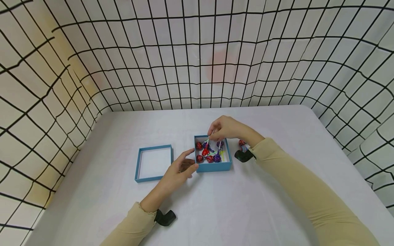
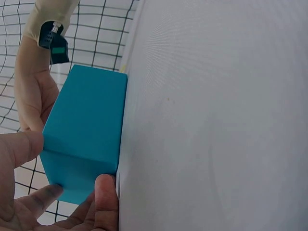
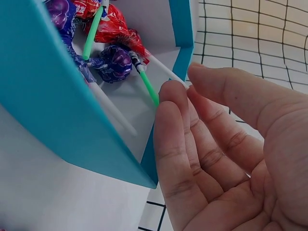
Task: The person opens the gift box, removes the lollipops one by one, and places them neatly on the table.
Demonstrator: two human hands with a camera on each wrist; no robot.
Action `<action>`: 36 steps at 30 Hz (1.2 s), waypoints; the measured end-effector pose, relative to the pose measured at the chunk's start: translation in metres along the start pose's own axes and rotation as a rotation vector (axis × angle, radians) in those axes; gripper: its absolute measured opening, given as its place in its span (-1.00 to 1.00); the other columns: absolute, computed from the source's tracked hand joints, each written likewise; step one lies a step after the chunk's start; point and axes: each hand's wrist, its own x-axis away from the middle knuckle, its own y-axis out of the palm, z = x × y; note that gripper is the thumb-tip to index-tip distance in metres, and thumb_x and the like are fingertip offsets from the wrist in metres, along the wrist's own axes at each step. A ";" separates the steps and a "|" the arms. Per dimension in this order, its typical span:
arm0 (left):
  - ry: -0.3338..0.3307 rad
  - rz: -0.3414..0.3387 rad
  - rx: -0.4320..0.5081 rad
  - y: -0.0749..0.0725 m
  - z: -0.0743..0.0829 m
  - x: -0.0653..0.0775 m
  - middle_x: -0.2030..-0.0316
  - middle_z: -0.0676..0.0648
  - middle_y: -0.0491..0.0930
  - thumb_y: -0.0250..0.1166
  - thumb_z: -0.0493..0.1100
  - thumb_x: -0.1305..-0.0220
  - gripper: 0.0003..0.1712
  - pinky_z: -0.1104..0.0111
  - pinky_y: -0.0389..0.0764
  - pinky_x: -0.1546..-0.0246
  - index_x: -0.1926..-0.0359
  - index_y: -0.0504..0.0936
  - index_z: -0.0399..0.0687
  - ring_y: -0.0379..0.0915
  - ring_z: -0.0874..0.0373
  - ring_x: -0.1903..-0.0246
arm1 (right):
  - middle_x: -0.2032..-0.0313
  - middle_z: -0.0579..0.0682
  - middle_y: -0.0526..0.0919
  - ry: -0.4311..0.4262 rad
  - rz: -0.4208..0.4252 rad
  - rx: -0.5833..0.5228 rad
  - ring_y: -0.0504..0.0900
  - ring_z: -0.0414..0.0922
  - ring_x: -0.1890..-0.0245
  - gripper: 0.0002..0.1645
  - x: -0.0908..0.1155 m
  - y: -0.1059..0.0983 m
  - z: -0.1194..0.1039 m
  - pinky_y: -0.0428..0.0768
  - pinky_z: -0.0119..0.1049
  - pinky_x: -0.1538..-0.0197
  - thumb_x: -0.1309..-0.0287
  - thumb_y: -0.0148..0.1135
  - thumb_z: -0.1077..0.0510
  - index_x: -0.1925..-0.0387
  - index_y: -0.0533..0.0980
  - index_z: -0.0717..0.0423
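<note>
A blue box [image 1: 213,167] holds several wrapped lollipops, red ones and purple ones [image 1: 217,158]. My right hand [image 1: 226,128] is over the box's far edge. Its thumb and fingertips pinch the white stick of a red lollipop [image 3: 113,26], whose wrapped head is inside the box among the others. Beside the box's left wall, my left hand [image 1: 176,174] touches it with spread, relaxed fingers. The left wrist view shows those fingers against the box's blue outer side [image 2: 86,120]. Green and white sticks show inside the box in the right wrist view.
A shallow blue-edged lid [image 1: 138,164], white inside, lies left of the box. More wrapped lollipops [image 1: 241,142] lie on the white tabletop [image 1: 246,205] to the right, partly hidden by my right wrist. Black netting [image 1: 184,65] surrounds the back and sides.
</note>
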 end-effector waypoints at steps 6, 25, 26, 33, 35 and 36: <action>-0.003 -0.001 0.005 0.000 0.000 0.001 -0.15 -0.22 0.55 0.26 0.01 -0.43 -0.28 0.23 0.68 0.12 -0.52 0.21 0.22 0.63 0.00 0.07 | 0.39 0.00 0.76 -0.002 0.001 -0.006 0.74 -0.12 0.35 -0.83 -0.001 0.002 0.001 0.73 -0.11 0.09 -0.21 0.40 0.09 0.27 0.66 0.11; -0.011 0.010 0.007 0.000 0.001 0.001 -0.14 -0.17 0.56 0.27 0.01 -0.43 -0.30 0.24 0.68 0.12 -0.51 0.23 0.28 0.63 0.04 0.09 | 0.45 -0.03 0.77 -0.007 -0.031 -0.064 0.72 -0.12 0.41 -0.88 0.001 0.005 0.004 0.74 -0.09 0.15 -0.18 0.39 0.14 0.38 0.65 0.12; -0.012 0.010 0.007 0.000 0.001 0.001 -0.14 -0.17 0.56 0.27 0.01 -0.43 -0.29 0.24 0.68 0.12 -0.51 0.23 0.28 0.63 0.04 0.09 | 0.45 -0.03 0.77 -0.008 -0.034 -0.064 0.73 -0.11 0.41 -0.88 0.000 0.006 0.005 0.74 -0.09 0.15 -0.18 0.39 0.14 0.38 0.65 0.12; -0.012 0.013 0.007 0.000 0.000 0.001 -0.15 -0.18 0.56 0.27 0.01 -0.42 -0.29 0.24 0.68 0.13 -0.51 0.23 0.26 0.63 0.03 0.07 | 0.40 -0.01 0.78 0.009 -0.043 -0.092 0.76 -0.06 0.34 -0.87 0.002 0.007 0.009 0.75 -0.20 0.16 -0.21 0.38 0.14 0.34 0.65 0.13; -0.018 0.015 0.005 0.000 0.000 0.001 -0.15 -0.18 0.56 0.27 0.01 -0.42 -0.29 0.24 0.69 0.12 -0.50 0.23 0.28 0.63 0.02 0.06 | 0.38 0.00 0.78 0.014 -0.041 -0.103 0.75 -0.07 0.33 -0.87 0.004 0.006 0.008 0.75 -0.21 0.15 -0.21 0.39 0.13 0.33 0.66 0.14; -0.020 0.015 0.006 0.000 0.000 0.002 -0.16 -0.18 0.56 0.28 0.01 -0.42 -0.29 0.24 0.69 0.12 -0.50 0.23 0.28 0.63 0.02 0.05 | 0.38 0.00 0.78 0.014 -0.040 -0.108 0.75 -0.08 0.33 -0.86 0.005 0.006 0.008 0.75 -0.20 0.14 -0.21 0.39 0.13 0.33 0.66 0.14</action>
